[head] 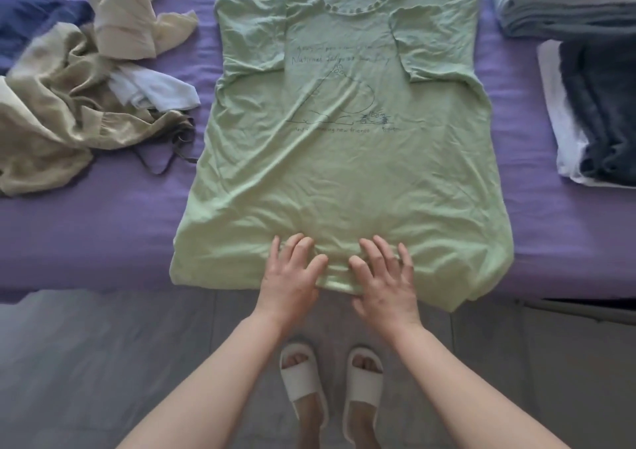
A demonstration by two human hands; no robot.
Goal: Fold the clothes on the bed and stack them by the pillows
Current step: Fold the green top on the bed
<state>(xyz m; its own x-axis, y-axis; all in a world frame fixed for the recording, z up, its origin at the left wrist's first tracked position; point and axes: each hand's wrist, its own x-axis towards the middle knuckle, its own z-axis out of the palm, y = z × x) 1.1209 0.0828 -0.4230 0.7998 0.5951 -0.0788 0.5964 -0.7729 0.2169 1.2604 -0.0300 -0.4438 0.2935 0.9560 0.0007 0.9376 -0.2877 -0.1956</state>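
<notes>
The left hand (292,271) and the right hand (383,276) lay side by side, palms down and fingers spread, pressing flat on the hem of a pale green T-shirt (344,173) without grasping it. The shirt was spread front-up across the middle of the bed (144,221), its hem at the near edge and slightly overhanging it, its neckline toward the far edge. Both short sleeves were folded inward over the chest, and a dark line drawing with handwritten-style lettering showed on the front; the cloth was creased all over. Toward the bed's left edge lay a loose heap of unfolded clothes (69,104) in beige, cream, white and dark blue. By the right edge sat a folded stack (595,111) of dark and white pieces, with folded grey linens (564,4) in the far right corner. Below the bed, feet in white slippers (330,383) stood on a grey floor.
</notes>
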